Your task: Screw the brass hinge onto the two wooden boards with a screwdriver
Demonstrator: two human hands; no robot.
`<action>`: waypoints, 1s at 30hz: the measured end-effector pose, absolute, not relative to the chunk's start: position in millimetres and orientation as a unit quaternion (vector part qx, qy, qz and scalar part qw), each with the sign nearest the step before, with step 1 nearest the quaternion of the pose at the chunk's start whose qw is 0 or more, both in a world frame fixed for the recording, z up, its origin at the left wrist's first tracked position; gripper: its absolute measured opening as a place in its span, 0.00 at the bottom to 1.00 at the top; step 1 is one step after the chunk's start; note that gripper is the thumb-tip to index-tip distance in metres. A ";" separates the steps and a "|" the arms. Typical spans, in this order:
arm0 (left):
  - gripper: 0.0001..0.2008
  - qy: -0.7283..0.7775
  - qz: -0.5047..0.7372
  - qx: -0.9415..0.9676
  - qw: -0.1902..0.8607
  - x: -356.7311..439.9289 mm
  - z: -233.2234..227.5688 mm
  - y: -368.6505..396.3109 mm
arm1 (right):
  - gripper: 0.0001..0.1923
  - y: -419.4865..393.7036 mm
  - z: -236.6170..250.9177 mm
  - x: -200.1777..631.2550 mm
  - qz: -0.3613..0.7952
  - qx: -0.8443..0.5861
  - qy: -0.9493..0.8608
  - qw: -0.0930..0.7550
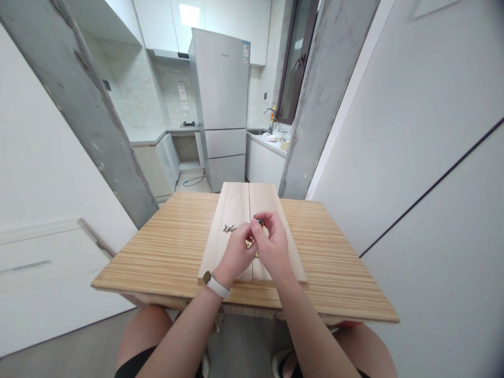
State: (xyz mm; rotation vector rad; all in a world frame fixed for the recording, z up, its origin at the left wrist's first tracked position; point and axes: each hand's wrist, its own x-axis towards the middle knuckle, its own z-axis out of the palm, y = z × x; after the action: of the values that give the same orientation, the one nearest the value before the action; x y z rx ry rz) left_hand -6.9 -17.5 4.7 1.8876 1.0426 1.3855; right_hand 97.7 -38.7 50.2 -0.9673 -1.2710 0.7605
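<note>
Two wooden boards (pixel 232 210) lie side by side on one worktop (pixel 165 252), and two hands, the left hand (pixel 236 252) and the right hand (pixel 271 244), meet over them. One small cluster of dark screws (pixel 229 228) lies there (too small to count), and one fridge (pixel 222 105) stands behind.

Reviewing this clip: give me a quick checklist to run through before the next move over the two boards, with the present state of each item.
1. Two boards lie flat, side by side on the table: ok.
2. Both hands over the seam, left hand, right hand: ok.
3. Small brass piece between the fingertips; grip firmness: cannot tell.
4. Screws lie on the left board, beside the left hand: ok.
5. Piece aligned with the seam: cannot tell.
</note>
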 end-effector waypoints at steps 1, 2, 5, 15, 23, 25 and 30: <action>0.07 0.399 0.523 0.702 0.274 -4.6 3.8 -18.6 | 0.12 -44.3 49.1 93.4 0.329 -0.429 -0.552 0.634; 0.05 0.407 0.528 0.696 0.266 -2.2 3.0 -19.8 | 0.13 -48.7 48.1 89.2 0.328 -0.435 -0.550 0.633; 0.06 0.422 0.534 0.692 0.242 3.2 2.5 -23.2 | 0.13 -51.7 45.0 79.2 0.318 -0.450 -0.518 0.654; 0.15 0.336 0.491 0.696 0.403 -13.8 8.1 -19.0 | 0.36 4.1 56.8 108.3 0.575 -0.317 -0.570 0.494; 0.11 0.335 0.508 0.671 0.423 -16.5 3.2 -10.5 | 0.32 4.8 64.4 117.8 0.520 -0.323 -0.624 0.485; 0.12 0.351 0.509 0.674 0.405 -15.9 2.4 -10.3 | 0.27 -6.6 63.5 113.9 0.443 -0.363 -0.589 0.570; 0.04 0.390 0.513 0.687 0.335 -10.3 4.0 -13.6 | 0.18 -36.2 62.6 99.4 0.351 -0.427 -0.523 0.649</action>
State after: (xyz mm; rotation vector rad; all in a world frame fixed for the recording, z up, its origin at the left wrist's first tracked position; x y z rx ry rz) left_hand -10.3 -13.6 4.0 1.7934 1.0185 1.3396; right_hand 99.4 -36.2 62.6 -0.9716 -1.1878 0.7987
